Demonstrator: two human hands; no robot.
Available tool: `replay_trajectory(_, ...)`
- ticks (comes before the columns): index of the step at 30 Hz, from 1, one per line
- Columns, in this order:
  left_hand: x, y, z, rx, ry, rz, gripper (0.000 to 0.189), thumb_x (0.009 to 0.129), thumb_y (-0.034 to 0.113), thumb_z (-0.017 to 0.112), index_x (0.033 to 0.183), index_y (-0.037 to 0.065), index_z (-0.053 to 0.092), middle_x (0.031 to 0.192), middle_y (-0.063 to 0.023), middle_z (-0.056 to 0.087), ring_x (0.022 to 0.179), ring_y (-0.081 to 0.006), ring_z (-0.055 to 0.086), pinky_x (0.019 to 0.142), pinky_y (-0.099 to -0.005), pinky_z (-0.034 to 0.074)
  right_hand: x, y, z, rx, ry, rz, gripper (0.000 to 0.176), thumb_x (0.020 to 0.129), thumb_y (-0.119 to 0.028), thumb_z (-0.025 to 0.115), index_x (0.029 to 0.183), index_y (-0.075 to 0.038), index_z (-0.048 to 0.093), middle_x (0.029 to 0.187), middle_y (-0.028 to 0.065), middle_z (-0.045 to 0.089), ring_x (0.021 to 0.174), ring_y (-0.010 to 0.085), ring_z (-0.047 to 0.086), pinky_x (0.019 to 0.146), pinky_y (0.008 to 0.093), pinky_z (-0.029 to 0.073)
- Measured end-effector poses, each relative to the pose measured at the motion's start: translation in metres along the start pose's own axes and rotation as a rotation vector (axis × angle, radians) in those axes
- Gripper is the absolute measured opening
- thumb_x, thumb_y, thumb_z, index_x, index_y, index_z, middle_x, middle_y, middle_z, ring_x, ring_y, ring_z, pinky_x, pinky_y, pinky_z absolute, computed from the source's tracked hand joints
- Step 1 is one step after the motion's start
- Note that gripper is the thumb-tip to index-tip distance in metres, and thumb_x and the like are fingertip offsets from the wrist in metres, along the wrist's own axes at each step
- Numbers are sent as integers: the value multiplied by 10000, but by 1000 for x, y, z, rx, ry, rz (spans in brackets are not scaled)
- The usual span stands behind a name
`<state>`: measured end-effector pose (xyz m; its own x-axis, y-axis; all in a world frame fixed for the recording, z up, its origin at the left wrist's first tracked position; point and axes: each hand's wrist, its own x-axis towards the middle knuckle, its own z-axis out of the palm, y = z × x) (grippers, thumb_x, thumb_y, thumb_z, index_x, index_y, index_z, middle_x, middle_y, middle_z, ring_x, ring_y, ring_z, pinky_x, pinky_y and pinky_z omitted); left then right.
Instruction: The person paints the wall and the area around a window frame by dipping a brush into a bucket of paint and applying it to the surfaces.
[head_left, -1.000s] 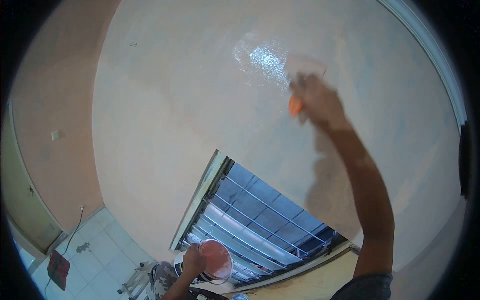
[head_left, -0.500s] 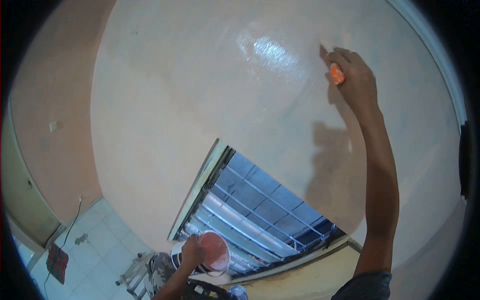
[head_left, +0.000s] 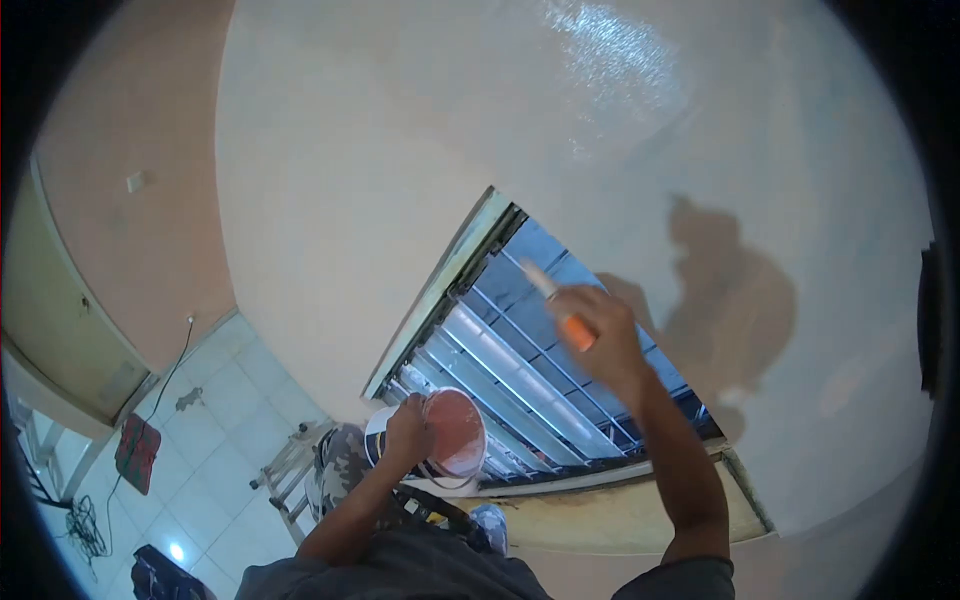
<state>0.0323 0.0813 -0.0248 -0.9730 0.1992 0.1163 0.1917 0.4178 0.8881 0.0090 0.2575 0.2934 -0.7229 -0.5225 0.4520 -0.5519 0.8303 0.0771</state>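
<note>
My left hand (head_left: 409,432) grips the near rim of a white bucket (head_left: 482,447) tilted toward me, with pinkish-orange paint (head_left: 455,428) coating its inside. My right hand (head_left: 608,335) is closed around the orange handle of a paintbrush (head_left: 577,332), whose pale bristle end points up and left. The brush is in front of the louvred window (head_left: 520,340), above and to the right of the bucket, and apart from the wall (head_left: 350,150). A wet, shiny patch (head_left: 615,55) shows high on that wall.
Below left stands a metal ladder (head_left: 285,475), beside a camouflage-clad leg (head_left: 342,465). A dark red item (head_left: 137,453), a cable (head_left: 88,528) and a dark object (head_left: 165,575) lie on the tiled floor (head_left: 215,440). A door (head_left: 70,310) is at far left.
My right hand has come down and left from the wall with the paintbrush, toward the bucket. The view has tilted down. My left hand still holds the bucket.
</note>
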Motion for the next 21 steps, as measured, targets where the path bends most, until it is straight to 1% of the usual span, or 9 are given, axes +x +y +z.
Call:
replay_trajectory(3,2,12,-3,-22,7,6,351,699,59,584,1025,-16,477,949,-270,584,861,-455,585,745,-514,472,25,22,-30,14,74,-16,197,719,10,657,911,-34,658,889,129,672,837,264,654,763,365,516)
replay_trajectory(5,3,14,-6,-32,8,31,359,708,70,578,1047,-12,491,970,-262,590,904,-445,581,779,-502,465,42,42,-58,-81,68,-17,197,741,5,657,935,-29,660,884,113,678,822,224,653,757,349,511)
replay_trajectory(7,3,16,-7,-20,-17,-16,366,705,70,579,1051,-12,492,976,-260,592,909,-442,581,787,-499,465,62,47,-98,-150,97,75,169,791,-22,639,959,-23,656,903,110,679,819,199,650,762,329,509)
replay_trajectory(9,3,16,-9,-5,-49,-63,373,702,71,580,1055,-13,493,982,-258,593,914,-439,581,796,-495,465,84,35,-144,-293,217,130,167,839,-76,625,1000,-40,651,944,103,679,834,191,651,771,320,512)
replay_trajectory(12,-2,15,-7,-14,-11,3,398,695,64,582,1075,-11,488,985,-262,593,910,-438,584,795,-491,468,109,24,-195,-910,428,-47,211,867,-178,640,1066,-110,642,1035,56,676,874,191,663,769,315,517)
replay_trajectory(16,1,9,-2,-2,-9,35,385,693,58,592,1053,-7,472,952,-262,587,878,-448,581,750,-512,464,107,46,-171,-1010,365,-102,215,887,-172,581,1094,-135,628,1027,49,652,906,242,644,766,320,520)
replay_trajectory(18,0,9,-1,-3,4,37,373,694,59,592,1042,-1,473,938,-257,585,871,-448,580,739,-517,462,85,55,-110,-1228,75,-26,236,882,-179,552,1104,-125,612,976,66,630,910,259,625,762,335,516)
replay_trajectory(19,-1,10,-1,-4,10,38,369,694,60,592,1039,1,473,933,-255,584,868,-448,579,735,-519,461,62,63,-73,-813,176,-186,250,852,-155,514,1083,-146,609,976,94,594,886,307,591,825,381,488)
replay_trajectory(21,0,16,-7,-32,20,69,372,696,58,591,1044,6,472,927,-253,583,867,-447,581,733,-514,463,34,19,-27,-717,-34,-143,195,824,-149,545,1008,-113,599,998,93,582,933,318,596,744,424,517)
